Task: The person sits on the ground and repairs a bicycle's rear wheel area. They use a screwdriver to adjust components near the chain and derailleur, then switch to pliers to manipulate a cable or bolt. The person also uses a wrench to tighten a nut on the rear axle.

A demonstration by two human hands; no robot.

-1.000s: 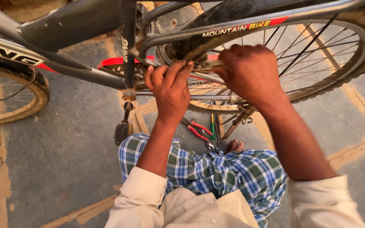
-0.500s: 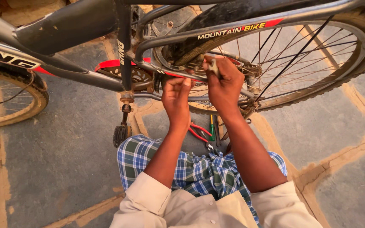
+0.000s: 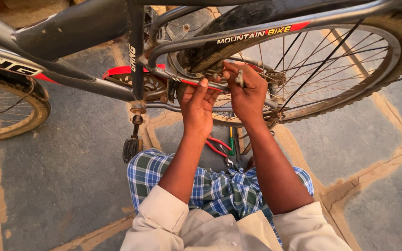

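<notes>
Gripping a small grey metal tool (image 3: 240,78) between thumb and curled fingers, the right hand (image 3: 246,93) sits just above the middle of the head view, pressed up against the bicycle frame (image 3: 261,29) where the lower tube meets the rear wheel (image 3: 350,69). The tool looks short, stiff and light, probably a small spanner or key, though too little of it shows to be sure. Bare metal of that kind is likely slick, so a firm pinch near its middle, as now, seems the sound place to hold it.

The left hand (image 3: 197,109) lies just beside the right, fingers straight and together, tips touching the underside of the tube (image 3: 182,79) beside the red chain guard (image 3: 119,72). It clamps nothing, only steadying.

The frame itself is rigid and heavy by the look of it. The thin spokes (image 3: 312,60) behind the hands would bend more easily and are best not leaned on.

Lower centre, red-handled pliers (image 3: 217,146) and a green-handled screwdriver (image 3: 231,145) lie on the grey stone floor (image 3: 61,176), near the checked cloth (image 3: 210,190) over the person's lap. A black pedal (image 3: 130,148) hangs left of them, and the front wheel (image 3: 10,116) fills the left edge.
</notes>
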